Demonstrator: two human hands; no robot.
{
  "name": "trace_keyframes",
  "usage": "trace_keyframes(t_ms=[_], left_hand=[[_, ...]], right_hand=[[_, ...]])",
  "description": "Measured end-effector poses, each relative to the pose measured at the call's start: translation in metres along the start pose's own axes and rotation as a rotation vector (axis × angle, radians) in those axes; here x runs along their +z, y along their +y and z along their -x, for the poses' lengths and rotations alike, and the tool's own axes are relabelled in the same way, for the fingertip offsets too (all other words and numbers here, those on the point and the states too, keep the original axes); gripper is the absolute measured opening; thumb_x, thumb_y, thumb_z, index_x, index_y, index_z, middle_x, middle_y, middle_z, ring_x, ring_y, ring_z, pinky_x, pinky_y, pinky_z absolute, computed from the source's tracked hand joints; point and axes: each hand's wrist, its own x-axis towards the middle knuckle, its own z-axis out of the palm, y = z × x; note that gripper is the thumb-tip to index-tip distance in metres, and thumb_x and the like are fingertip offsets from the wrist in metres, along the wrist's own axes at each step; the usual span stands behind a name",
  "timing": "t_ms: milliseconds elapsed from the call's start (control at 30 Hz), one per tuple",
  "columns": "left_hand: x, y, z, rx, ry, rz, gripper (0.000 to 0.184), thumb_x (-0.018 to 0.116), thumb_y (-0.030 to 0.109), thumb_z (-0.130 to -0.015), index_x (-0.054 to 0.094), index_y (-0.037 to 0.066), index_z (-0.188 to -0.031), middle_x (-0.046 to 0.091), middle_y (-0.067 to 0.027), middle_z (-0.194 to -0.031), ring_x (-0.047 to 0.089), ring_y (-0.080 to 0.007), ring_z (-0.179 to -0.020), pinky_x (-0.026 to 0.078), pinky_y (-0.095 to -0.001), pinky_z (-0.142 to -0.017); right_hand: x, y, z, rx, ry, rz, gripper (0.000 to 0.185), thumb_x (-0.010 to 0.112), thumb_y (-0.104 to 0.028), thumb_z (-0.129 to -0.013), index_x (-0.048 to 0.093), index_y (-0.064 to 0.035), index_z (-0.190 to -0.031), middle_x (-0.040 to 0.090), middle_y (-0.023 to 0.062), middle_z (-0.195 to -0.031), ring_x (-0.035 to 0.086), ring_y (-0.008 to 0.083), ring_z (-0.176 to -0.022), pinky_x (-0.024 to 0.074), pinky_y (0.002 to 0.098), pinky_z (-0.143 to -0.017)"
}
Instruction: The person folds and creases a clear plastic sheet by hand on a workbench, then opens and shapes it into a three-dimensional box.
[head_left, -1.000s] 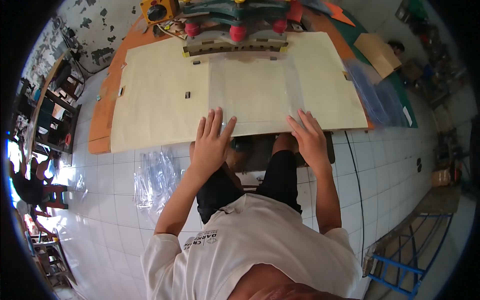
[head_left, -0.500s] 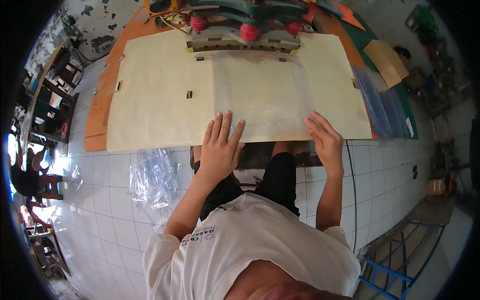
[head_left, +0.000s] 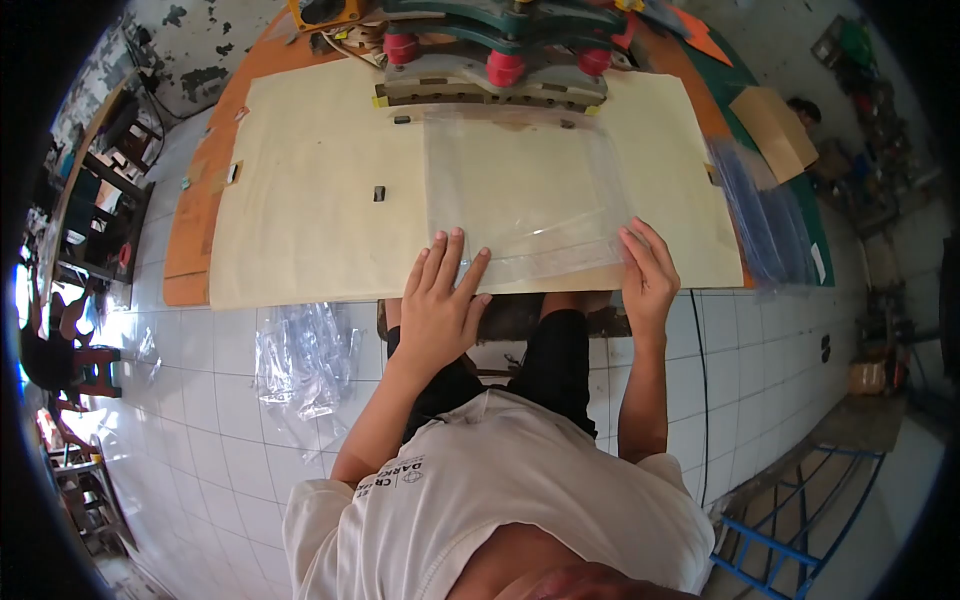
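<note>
A clear plastic sheet (head_left: 520,180) lies on the cream board (head_left: 310,200), its far edge by the green and grey machine. My left hand (head_left: 437,305) rests palm down at the sheet's near left corner, fingers spread and fingertips on the plastic. At the near right corner, my right hand (head_left: 650,275) has its thumb and fingers pinched on the sheet's edge. Creases and a paler band run along the near edge between the hands. Small dark stops (head_left: 379,193) sit on the board to the left of the sheet.
The machine (head_left: 500,60) with red knobs stands at the board's far edge. Several clear blue-tinted sheets (head_left: 765,215) lie at the right, near a brown cardboard piece (head_left: 775,133). Crumpled clear plastic (head_left: 305,360) is on the tiled floor at left. A person (head_left: 803,110) is partly visible behind.
The sheet's near right corner has shifted away from the board's front edge, with my right fingers closing on it. My left hand stays almost in place.
</note>
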Motion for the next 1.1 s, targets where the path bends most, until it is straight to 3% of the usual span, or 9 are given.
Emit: trace_keyframes(t_ms=[367,467,633,800,867,900,967,1000,1100], left_hand=[[-0.005,-0.005,0.002,0.005,0.038,0.11,0.055,0.066,0.024,-0.092,0.056,0.013,-0.145,0.043,-0.0199,-0.156,0.039,-0.0393,-0.145,0.03,-0.053,-0.119],[-0.01,-0.005,0.007,0.035,0.023,0.136,0.056,0.069,0.012,-0.088,0.058,0.013,-0.142,0.045,-0.0184,-0.155,0.042,-0.0365,-0.144,0.032,-0.0519,-0.118],[-0.01,-0.016,0.018,0.097,0.082,0.139,0.048,0.07,-0.005,-0.078,0.071,0.012,-0.123,0.062,-0.0123,-0.139,0.055,-0.0325,-0.135,0.042,-0.0491,-0.11],[-0.024,-0.007,0.033,0.156,0.171,0.15,0.033,0.073,-0.002,-0.074,0.076,0.012,-0.104,0.071,-0.0085,-0.121,0.065,-0.0302,-0.12,0.046,-0.0501,-0.106],[-0.029,-0.003,0.043,0.176,0.164,0.169,0.031,0.074,-0.001,-0.072,0.077,0.012,-0.101,0.072,-0.0079,-0.117,0.067,-0.0293,-0.116,0.046,-0.0503,-0.105],[-0.031,-0.003,0.048,0.196,0.153,0.188,0.032,0.076,0.0,-0.071,0.077,0.012,-0.101,0.072,-0.008,-0.116,0.067,-0.0298,-0.114,0.047,-0.0504,-0.104],[-0.036,-0.007,0.052,0.224,0.139,0.205,0.032,0.077,0.001,-0.07,0.077,0.011,-0.1,0.072,-0.0081,-0.114,0.067,-0.0304,-0.113,0.048,-0.0505,-0.102],[-0.037,-0.007,0.055,0.233,0.141,0.228,0.03,0.078,0.002,-0.07,0.077,0.01,-0.099,0.073,-0.0091,-0.113,0.068,-0.0314,-0.112,0.05,-0.0493,-0.1],[-0.034,-0.006,0.066,0.219,0.151,0.307,0.025,0.08,0.003,-0.069,0.078,0.008,-0.093,0.074,-0.0112,-0.109,0.068,-0.0334,-0.111,0.055,-0.0461,-0.094]], right_hand=[[-0.005,-0.011,0.016,-0.237,0.162,0.18,0.029,0.069,0.01,-0.086,0.078,-0.0026,-0.11,0.072,0.0194,-0.117,0.072,0.0338,-0.104,0.0592,0.0385,-0.088],[-0.014,-0.013,0.034,-0.245,0.123,0.196,0.028,0.071,0.009,-0.085,0.078,-0.0031,-0.109,0.072,0.02,-0.117,0.072,0.0333,-0.103,0.0591,0.0376,-0.088],[-0.017,-0.011,0.072,-0.126,0.11,-0.026,0.025,0.074,0.005,-0.085,0.078,-0.0042,-0.108,0.071,0.0195,-0.119,0.071,0.0325,-0.106,0.0585,0.038,-0.09],[-0.042,-0.011,0.101,0.024,-0.007,-0.152,0.02,0.068,-0.001,-0.089,0.076,0.0019,-0.106,0.07,0.0234,-0.118,0.07,0.0315,-0.11,0.0575,0.041,-0.092],[-0.056,0.0,0.114,0.043,-0.124,-0.562,0.031,0.065,-0.014,-0.09,0.073,0.0044,-0.113,0.064,0.0249,-0.127,0.07,0.0328,-0.108,0.0571,0.0429,-0.092],[-0.058,0.003,0.121,0.051,-0.123,-0.564,0.031,0.065,-0.014,-0.09,0.073,0.0044,-0.113,0.064,0.0249,-0.127,0.07,0.0328,-0.108,0.0571,0.0429,-0.092],[-0.058,0.009,0.134,0.282,0.024,-0.924,0.058,0.064,-0.031,-0.09,0.058,0.0073,-0.133,0.052,0.0253,-0.142,0.065,0.0362,-0.116,0.056,0.0452,-0.095],[-0.067,0.008,0.129,0.404,0.003,-0.885,0.072,0.064,-0.034,-0.094,0.039,0.0042,-0.148,0.044,0.0239,-0.148,0.067,0.0336,-0.111,0.057,0.0441,-0.092],[-0.069,-0.001,0.111,0.557,0.05,-0.853,0.078,0.061,-0.043,-0.098,0.029,0.0041,-0.152,0.046,0.0243,-0.146,0.069,0.0297,-0.104,0.0569,0.0432,-0.09]])
